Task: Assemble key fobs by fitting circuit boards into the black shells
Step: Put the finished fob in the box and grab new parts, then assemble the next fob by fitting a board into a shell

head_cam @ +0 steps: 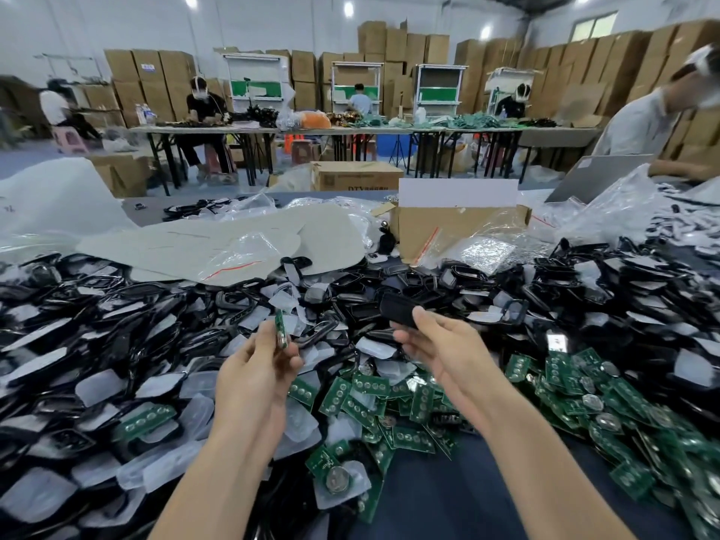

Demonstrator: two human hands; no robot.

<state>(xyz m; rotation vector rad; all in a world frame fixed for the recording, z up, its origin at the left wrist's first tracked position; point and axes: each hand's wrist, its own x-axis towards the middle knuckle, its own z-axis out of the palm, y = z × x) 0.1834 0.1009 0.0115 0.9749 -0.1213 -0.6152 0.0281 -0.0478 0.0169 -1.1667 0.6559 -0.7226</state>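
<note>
My left hand (257, 368) pinches a green circuit board (281, 329) edge-on, held upright above the pile. My right hand (440, 344) grips a black shell (398, 310) between thumb and fingers, a short gap to the right of the board. The two parts are apart, both raised over the table. Below my hands lies a heap of loose green circuit boards (389, 403), some with coin cells. Black shells with clear plastic inserts (117, 344) cover the table to the left and behind.
An open cardboard box (448, 231) stands behind the pile, with clear plastic bags (483, 251) against it. Grey card sheets (218, 239) lie at the back left. A person (658, 122) sits at the right. Other workers sit at far tables before stacked cartons.
</note>
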